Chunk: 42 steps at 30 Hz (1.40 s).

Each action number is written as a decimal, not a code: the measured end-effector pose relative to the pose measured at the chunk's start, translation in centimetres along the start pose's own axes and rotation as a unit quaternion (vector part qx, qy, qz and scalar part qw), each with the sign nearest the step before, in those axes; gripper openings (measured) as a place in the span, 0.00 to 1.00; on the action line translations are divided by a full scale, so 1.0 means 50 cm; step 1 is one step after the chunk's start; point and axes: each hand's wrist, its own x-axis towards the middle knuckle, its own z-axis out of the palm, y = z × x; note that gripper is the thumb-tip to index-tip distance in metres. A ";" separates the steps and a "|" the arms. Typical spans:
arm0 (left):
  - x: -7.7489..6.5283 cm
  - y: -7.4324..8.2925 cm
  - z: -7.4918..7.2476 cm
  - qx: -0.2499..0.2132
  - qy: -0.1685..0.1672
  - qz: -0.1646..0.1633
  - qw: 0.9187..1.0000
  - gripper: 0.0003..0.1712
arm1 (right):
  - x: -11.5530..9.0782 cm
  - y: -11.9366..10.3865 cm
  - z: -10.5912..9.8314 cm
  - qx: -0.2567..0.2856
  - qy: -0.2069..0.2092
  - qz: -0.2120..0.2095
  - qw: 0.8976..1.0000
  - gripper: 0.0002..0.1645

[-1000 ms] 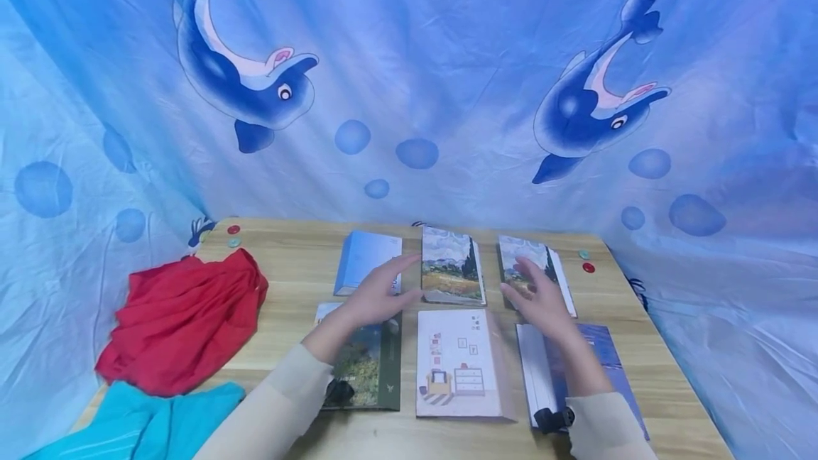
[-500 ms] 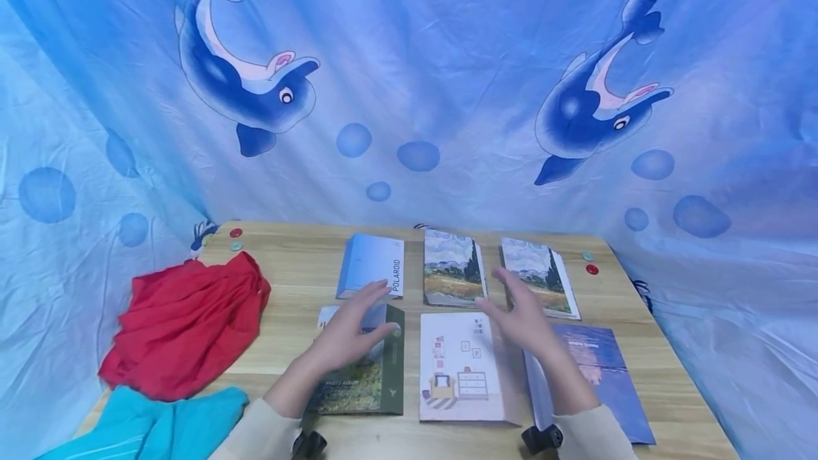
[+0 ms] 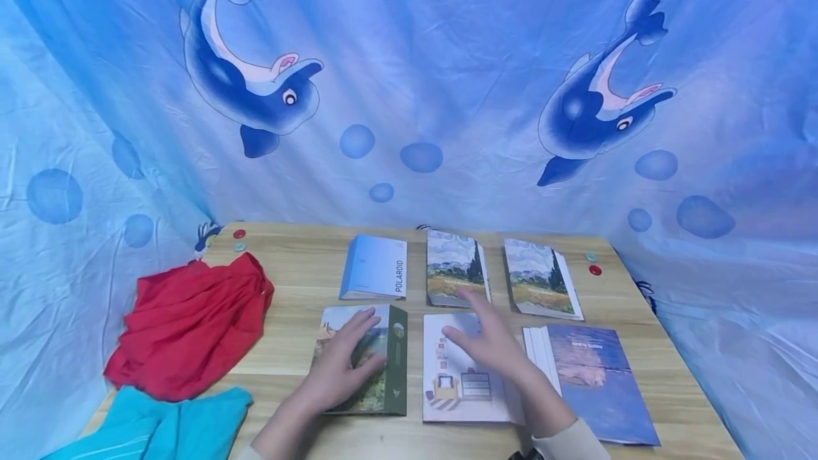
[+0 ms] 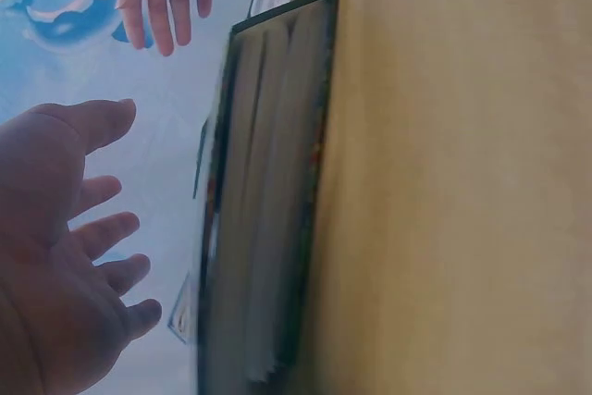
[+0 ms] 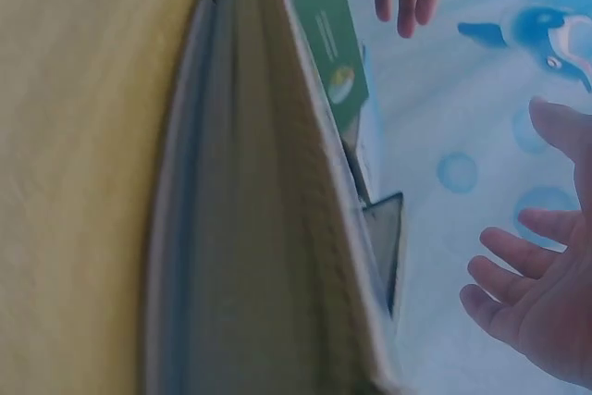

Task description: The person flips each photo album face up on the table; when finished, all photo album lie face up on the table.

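Covers: left hand [image 3: 345, 364] blots out much of the green album's front [image 3: 397, 364]; right hand [image 3: 492, 339] and its forearm hide the upper right and right side of the white album [image 3: 469, 404].
Frame edge: right sleeve [image 3: 571, 446] sliced off at the bottom, teal cloth [image 3: 160, 421] running out at lower left.
Print: small lines on the purple album [image 3: 603, 396] too tiny to read.
Left fingers: loosely spread, thumb well apart, grasping nothing; the left wrist view shows a gap between them and the green album.
Right fingers: slightly bent, thumb wide, nothing held, over the white album and clear of it.
Near row: green, white, purple, left to right on the wooden table [image 3: 294, 336].
Far row: blue POLAROID album [image 3: 377, 267], then two landscape albums [image 3: 455, 265].
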 end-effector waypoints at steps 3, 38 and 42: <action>-0.013 -0.005 0.002 0.001 0.010 -0.005 1.000 0.38 | -0.003 -0.003 0.015 0.002 -0.013 0.004 1.000 0.46; -0.086 -0.051 0.023 0.084 -0.016 -0.002 0.996 0.64 | -0.008 -0.025 0.136 0.093 -0.204 -0.009 0.974 0.51; -0.091 -0.048 0.021 0.077 -0.002 0.001 0.997 0.64 | -0.009 -0.027 0.139 0.106 -0.209 0.000 0.972 0.50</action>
